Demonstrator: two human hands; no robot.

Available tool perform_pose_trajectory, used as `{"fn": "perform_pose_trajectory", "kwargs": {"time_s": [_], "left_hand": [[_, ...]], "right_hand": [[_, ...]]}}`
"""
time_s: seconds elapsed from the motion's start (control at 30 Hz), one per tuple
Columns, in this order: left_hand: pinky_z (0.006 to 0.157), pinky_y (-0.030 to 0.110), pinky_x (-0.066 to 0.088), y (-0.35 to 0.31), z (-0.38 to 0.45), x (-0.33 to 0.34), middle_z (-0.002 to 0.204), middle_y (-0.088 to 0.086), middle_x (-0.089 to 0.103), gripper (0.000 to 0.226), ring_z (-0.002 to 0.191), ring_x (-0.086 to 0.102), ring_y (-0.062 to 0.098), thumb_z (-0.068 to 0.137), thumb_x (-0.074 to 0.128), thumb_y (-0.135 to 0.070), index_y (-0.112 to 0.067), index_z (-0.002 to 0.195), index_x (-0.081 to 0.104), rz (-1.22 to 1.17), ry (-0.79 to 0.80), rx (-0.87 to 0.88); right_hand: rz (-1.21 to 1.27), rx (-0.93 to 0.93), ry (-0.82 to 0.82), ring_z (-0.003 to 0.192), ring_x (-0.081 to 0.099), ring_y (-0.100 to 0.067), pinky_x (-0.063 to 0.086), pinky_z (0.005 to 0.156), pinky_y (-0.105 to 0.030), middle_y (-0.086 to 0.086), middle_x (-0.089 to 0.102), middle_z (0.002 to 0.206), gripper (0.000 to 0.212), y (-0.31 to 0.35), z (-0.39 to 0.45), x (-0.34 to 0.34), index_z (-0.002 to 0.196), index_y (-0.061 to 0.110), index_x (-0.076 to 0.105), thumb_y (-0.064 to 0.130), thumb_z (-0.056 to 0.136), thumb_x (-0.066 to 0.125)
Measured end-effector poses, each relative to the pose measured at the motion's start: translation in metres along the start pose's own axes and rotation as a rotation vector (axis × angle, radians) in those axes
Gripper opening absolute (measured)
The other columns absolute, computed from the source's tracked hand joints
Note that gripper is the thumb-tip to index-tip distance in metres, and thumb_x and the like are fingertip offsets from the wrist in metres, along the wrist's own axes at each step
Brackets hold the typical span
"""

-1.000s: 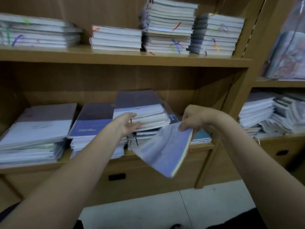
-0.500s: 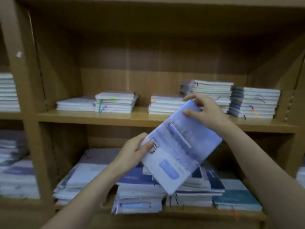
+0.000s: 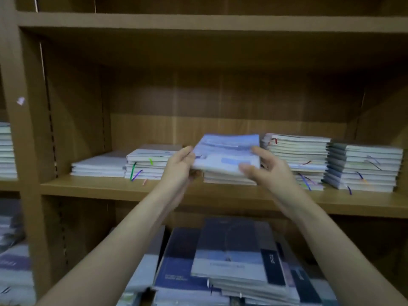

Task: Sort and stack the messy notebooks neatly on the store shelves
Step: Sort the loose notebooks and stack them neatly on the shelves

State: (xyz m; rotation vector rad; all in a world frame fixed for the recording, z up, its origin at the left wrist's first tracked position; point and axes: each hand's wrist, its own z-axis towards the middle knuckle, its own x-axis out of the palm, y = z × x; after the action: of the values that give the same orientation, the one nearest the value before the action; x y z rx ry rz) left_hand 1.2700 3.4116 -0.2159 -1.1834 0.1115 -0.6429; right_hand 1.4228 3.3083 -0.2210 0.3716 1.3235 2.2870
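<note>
Up on the middle shelf (image 3: 154,191) we hold a pale blue notebook (image 3: 227,154) flat over a low stack (image 3: 229,178), at about twelve o'clock from our hands. Our left hand (image 3: 181,167) grips its nine o'clock edge, fingers curled under and thumb on top. Our right hand (image 3: 268,170) holds its three o'clock corner, thumb (image 3: 249,170) beneath the near edge and fingers along the side. At nine o'clock sit two short piles (image 3: 123,165) with coloured ribbons; at three o'clock stand two taller stacks (image 3: 331,162). Toward six o'clock, on the lower shelf, dark blue notebooks (image 3: 227,255) lie in an untidy heap.
</note>
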Motion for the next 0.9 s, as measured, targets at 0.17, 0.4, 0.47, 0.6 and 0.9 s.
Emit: {"fn": "perform_pose_trajectory", "kwargs": {"time_s": [0.17,0.4,0.47,0.6,0.9], "left_hand": [[0.062,0.023,0.054,-0.005,0.017,0.014,0.100,0.012,0.062,0.040,0.086,0.063,0.021,0.101,0.035,-0.033,-0.003,0.120,0.054,-0.205,0.039,-0.037],[0.082,0.032,0.054,0.008,0.021,0.006,0.126,0.015,0.052,0.062,0.111,0.058,0.030,0.100,0.023,-0.046,0.000,0.115,0.062,-0.292,0.054,-0.080],[0.087,0.032,0.052,0.005,0.022,0.011,0.129,0.015,0.053,0.056,0.112,0.058,0.027,0.101,0.024,-0.041,-0.002,0.115,0.062,-0.292,0.051,0.006],[0.091,0.026,0.051,-0.006,0.028,0.026,0.122,0.013,0.058,0.036,0.109,0.057,0.019,0.099,0.030,-0.010,-0.001,0.110,0.063,-0.326,0.024,0.125],[0.091,0.023,0.046,-0.016,0.058,0.113,0.133,0.006,0.053,0.048,0.099,0.059,0.011,0.096,0.047,-0.005,-0.017,0.142,0.038,-0.165,0.210,0.062]], "right_hand": [[0.385,0.018,-0.021,0.108,0.059,-0.024,0.056,0.081,-0.024,-0.016,0.058,0.112,0.017,0.022,0.024,-0.011,0.090,-0.001,0.064,0.013,0.092,0.055],[0.430,0.056,-0.046,0.098,0.065,-0.017,0.056,0.080,-0.022,-0.014,0.065,0.110,0.029,0.007,0.024,-0.020,0.117,0.000,0.058,0.010,0.090,0.055],[0.501,0.043,-0.026,0.103,0.063,-0.019,0.056,0.080,-0.022,-0.015,0.063,0.115,0.041,0.014,0.028,-0.019,0.123,0.002,0.053,0.008,0.083,0.059],[0.558,0.025,0.070,0.112,0.061,-0.022,0.053,0.090,-0.028,-0.013,0.059,0.129,0.072,0.028,0.037,-0.025,0.128,0.008,0.052,0.013,0.059,0.072],[0.336,-0.127,-0.359,0.095,0.063,-0.013,0.054,0.081,-0.019,-0.010,0.062,0.112,0.038,0.048,0.061,-0.097,0.127,0.002,0.052,-0.006,0.090,0.052]]}}
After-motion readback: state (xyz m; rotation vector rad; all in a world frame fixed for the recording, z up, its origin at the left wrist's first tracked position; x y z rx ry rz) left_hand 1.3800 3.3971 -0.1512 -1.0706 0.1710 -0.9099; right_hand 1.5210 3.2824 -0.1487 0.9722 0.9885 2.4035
